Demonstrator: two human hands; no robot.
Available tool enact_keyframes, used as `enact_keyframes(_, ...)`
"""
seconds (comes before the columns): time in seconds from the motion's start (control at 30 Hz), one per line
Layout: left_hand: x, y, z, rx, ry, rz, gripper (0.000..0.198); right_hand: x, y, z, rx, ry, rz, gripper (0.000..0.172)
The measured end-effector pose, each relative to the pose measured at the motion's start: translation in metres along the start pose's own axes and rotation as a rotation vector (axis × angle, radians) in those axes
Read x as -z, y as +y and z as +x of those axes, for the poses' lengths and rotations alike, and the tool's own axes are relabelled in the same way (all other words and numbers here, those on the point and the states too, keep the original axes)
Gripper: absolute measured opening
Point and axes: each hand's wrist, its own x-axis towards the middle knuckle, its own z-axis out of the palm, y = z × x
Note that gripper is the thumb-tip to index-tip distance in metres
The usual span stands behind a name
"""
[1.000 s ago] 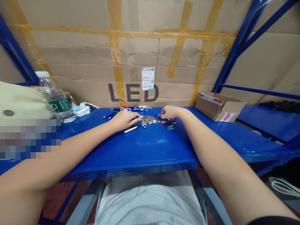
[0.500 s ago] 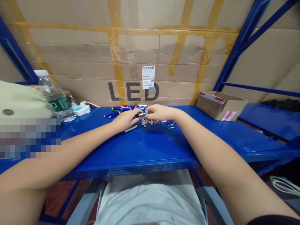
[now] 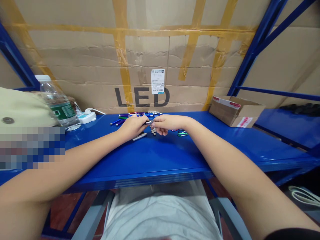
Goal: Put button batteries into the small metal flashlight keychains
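Observation:
My left hand (image 3: 135, 127) is closed around a slim dark, silver-tipped pen-shaped tube (image 3: 149, 122), whose tip points right. My right hand (image 3: 166, 123) has its thumb and fingertips pinched at that tip; whether a small piece sits between them is hidden. Beneath the right fingers lie several small round metal discs (image 3: 153, 131), partly covered. A silver tube (image 3: 139, 136) rests on the table just below the left hand. Behind both hands is a pile of coloured metallic tubes (image 3: 152, 113), some blue, purple and green. To the right of my right hand are small carabiners, among them a green carabiner (image 3: 182, 134).
The blue table (image 3: 155, 156) backs onto a large taped cardboard box (image 3: 95, 73). At the left stand a water bottle (image 3: 61, 108), a white power strip (image 3: 87, 117) and a pale bag (image 3: 25, 106). An open cardboard box (image 3: 235, 111) sits at the back right.
My right hand has shifted slightly left and flattened over the discs, so fewer of them show. The left hand keeps its grip on the tube, nearly in place.

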Motion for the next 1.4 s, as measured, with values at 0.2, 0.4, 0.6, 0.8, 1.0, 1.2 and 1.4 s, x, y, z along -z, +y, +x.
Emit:
enact_keyframes(0.2,0.003,0.0,0.002,0.005,0.016,0.038,0.019,-0.002,-0.003,0.001,0.073,0.026,-0.133,0.039)
enact_keyframes(0.4,0.005,-0.003,0.003,0.017,0.029,0.06,0.016,-0.006,-0.003,0.003,0.115,0.062,-0.131,0.035)
enact_keyframes(0.6,0.005,-0.004,0.002,0.027,0.032,0.037,0.017,-0.016,-0.011,0.005,0.081,0.161,-0.135,0.023)
enact_keyframes(0.8,0.01,-0.002,0.005,0.113,-0.045,0.06,0.024,-0.016,-0.007,0.011,0.103,0.305,-0.256,0.013)
enact_keyframes(1.0,0.016,-0.002,0.002,0.216,-0.11,0.001,0.038,-0.005,0.008,0.013,0.044,0.401,-0.31,0.017)
enact_keyframes(1.2,0.014,-0.002,0.005,0.206,-0.121,-0.079,0.037,-0.01,0.005,0.016,-0.031,0.478,-0.41,0.021)
enact_keyframes(1.4,0.008,-0.003,0.005,0.171,-0.058,-0.184,0.035,-0.017,0.008,0.025,-0.053,0.504,-0.45,0.02)
